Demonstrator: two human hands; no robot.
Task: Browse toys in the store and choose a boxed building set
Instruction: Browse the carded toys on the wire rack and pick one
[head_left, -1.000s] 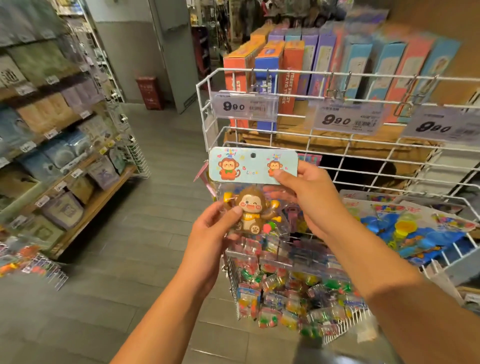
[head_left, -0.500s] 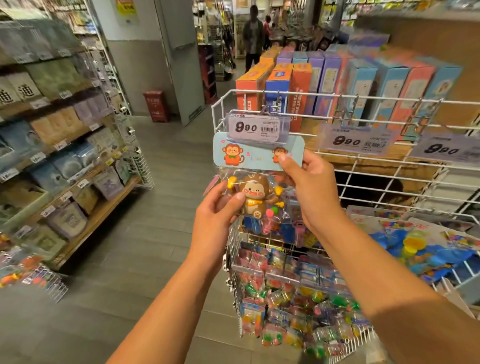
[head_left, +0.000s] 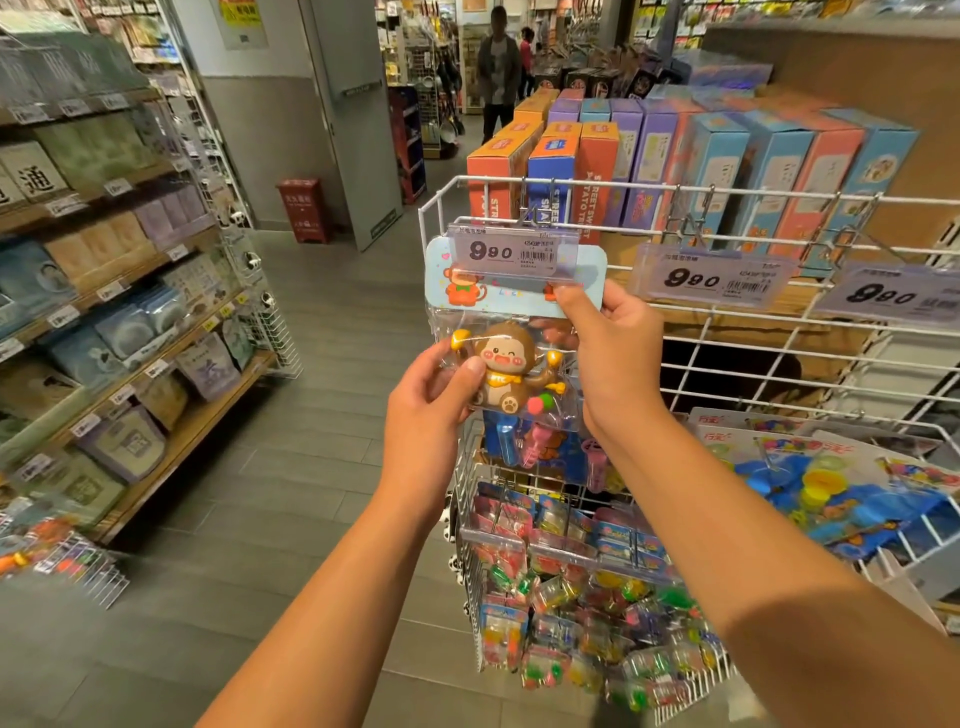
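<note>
Boxed sets (head_left: 670, 156) stand behind the wire rack (head_left: 779, 332); shelves (head_left: 104, 291) line the aisle's left.

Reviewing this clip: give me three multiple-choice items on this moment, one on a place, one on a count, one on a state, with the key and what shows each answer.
1. Where do the boxed building sets stand?
A. Behind the white wire rack
B. On the floor by the red bin
C. In the person's arms

2. How many price tags reading 990 hang along the rack's top?
A. One
B. Three
C. Five

3. How is the monkey toy packet held?
A. Hanging free, untouched
B. By one hand only
C. By both hands

Key: 1 A, the boxes rise upright beyond the rack's top wire. 2 B, three tags show side by side. 3 C, the left hand grips the packet's lower side and the right hand pinches its header card.
</note>
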